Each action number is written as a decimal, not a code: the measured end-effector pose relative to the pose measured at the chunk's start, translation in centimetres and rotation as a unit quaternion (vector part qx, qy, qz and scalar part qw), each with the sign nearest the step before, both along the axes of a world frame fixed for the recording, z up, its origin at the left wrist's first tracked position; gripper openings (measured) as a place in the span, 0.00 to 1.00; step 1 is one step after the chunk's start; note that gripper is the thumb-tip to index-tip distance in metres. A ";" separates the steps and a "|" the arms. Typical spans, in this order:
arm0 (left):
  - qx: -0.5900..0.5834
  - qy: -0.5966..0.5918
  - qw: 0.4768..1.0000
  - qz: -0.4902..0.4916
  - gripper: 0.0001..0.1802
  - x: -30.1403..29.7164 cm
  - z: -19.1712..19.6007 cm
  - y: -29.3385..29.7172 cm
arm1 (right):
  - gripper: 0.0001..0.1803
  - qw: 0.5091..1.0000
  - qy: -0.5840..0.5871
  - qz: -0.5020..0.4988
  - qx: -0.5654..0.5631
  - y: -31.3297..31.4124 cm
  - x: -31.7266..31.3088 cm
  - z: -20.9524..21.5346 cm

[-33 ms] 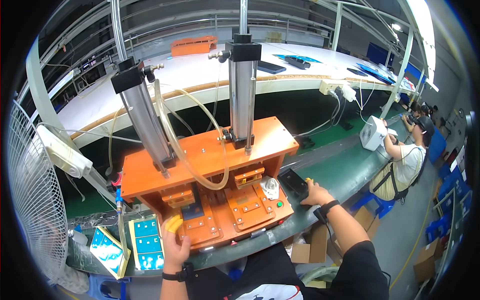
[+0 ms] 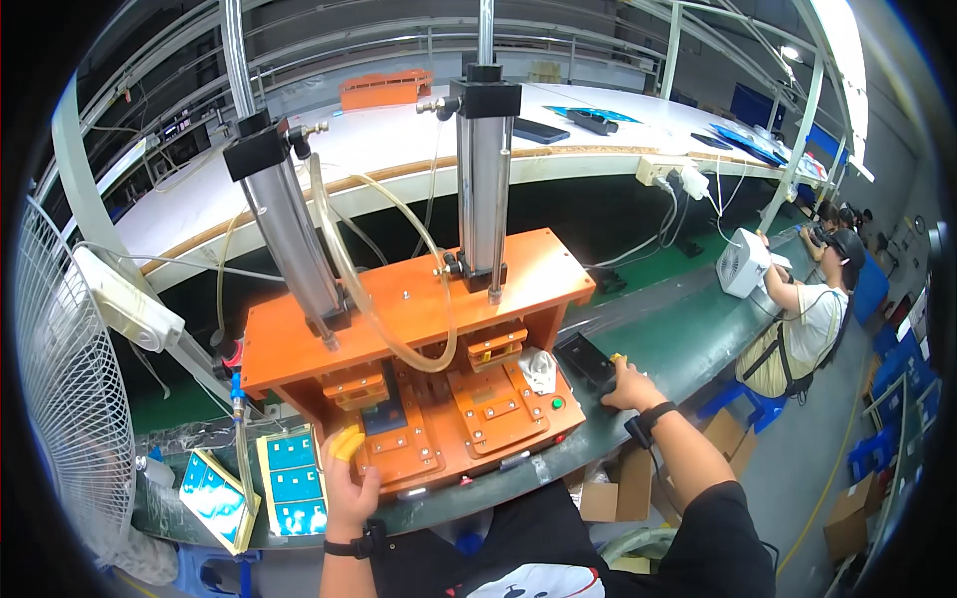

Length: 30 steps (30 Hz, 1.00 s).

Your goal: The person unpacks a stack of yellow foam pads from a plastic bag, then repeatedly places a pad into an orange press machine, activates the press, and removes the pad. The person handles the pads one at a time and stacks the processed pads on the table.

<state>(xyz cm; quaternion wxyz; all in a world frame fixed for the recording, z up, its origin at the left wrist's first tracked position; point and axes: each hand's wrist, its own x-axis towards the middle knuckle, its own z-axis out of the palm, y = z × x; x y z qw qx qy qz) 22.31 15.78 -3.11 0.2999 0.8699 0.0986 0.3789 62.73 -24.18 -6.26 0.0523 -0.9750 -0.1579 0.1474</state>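
Note:
My left hand (image 2: 347, 483), with yellow finger covers, is at the front left corner of an orange two-cylinder press (image 2: 409, 299). Its thumb stands apart from the fingers and nothing shows between them. Close to those fingers, a dark blue flat panel (image 2: 383, 415) lies in the press's left fixture. The right fixture (image 2: 498, 411) holds no panel, and a crumpled white cloth (image 2: 539, 372) lies beside it. To the right of the press, my right hand (image 2: 632, 386) grips the near right end of a black flat rectangular piece (image 2: 583, 359); its fingertips are partly hidden.
Sheets with blue pieces (image 2: 295, 485) lie left of the press, next to a white fan guard (image 2: 75, 389). An air hose (image 2: 344, 269) loops before the cylinders. A co-worker (image 2: 817, 309) sits at the right by a small white fan (image 2: 744, 264). Cardboard boxes (image 2: 618, 493) stand below the bench.

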 end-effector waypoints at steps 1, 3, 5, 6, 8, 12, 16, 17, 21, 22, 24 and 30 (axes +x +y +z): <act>-0.004 -0.001 1.000 0.004 0.25 0.0 0.0 0.0 | 0.61 0.999 -0.013 -0.016 0.030 -0.5 -0.6 -0.7; -0.005 -0.006 1.000 0.003 0.25 -0.1 -0.3 0.3 | 0.58 0.986 -0.002 -0.059 0.157 -1.9 -2.0 -1.8; -0.004 -0.011 1.000 0.008 0.25 -0.4 -0.3 0.5 | 0.52 0.932 0.052 -0.108 0.342 -3.0 -4.0 -1.9; -0.011 -0.020 1.000 0.021 0.25 -1.1 -0.2 0.6 | 0.46 0.874 0.159 -0.176 0.423 -0.9 -7.2 1.7; -0.009 -0.030 0.999 0.012 0.25 -1.0 -0.1 0.2 | 0.38 0.741 0.233 -0.184 0.602 -2.3 -10.0 1.0; 0.015 -0.023 0.996 -0.088 0.28 -0.9 1.7 -4.0 | 0.37 0.505 0.379 -0.029 0.775 -2.9 -16.9 1.4; 0.043 0.012 0.970 -0.237 0.37 -0.9 3.9 -9.1 | 0.51 0.454 0.492 0.051 0.741 1.3 -22.8 3.9; 0.043 0.016 0.961 -0.271 0.39 -0.7 4.3 -10.0 | 0.54 0.460 0.519 0.072 0.717 2.1 -23.4 3.0; 0.051 0.083 0.944 -0.316 0.42 -0.5 4.0 -11.2 | 0.52 0.370 0.646 0.104 0.660 5.7 -26.0 1.0; 0.065 0.086 0.943 -0.315 0.42 -0.8 3.5 -10.8 | 0.51 0.357 0.670 0.126 0.638 6.5 -26.3 0.3; 0.081 0.069 0.952 -0.288 0.42 -1.4 2.6 -10.4 | 0.51 0.350 0.684 0.119 0.628 7.7 -27.3 0.3; 0.026 0.086 0.963 -0.254 0.38 -2.8 3.0 -7.7 | 0.46 0.394 0.661 0.127 0.626 10.5 -28.0 -0.9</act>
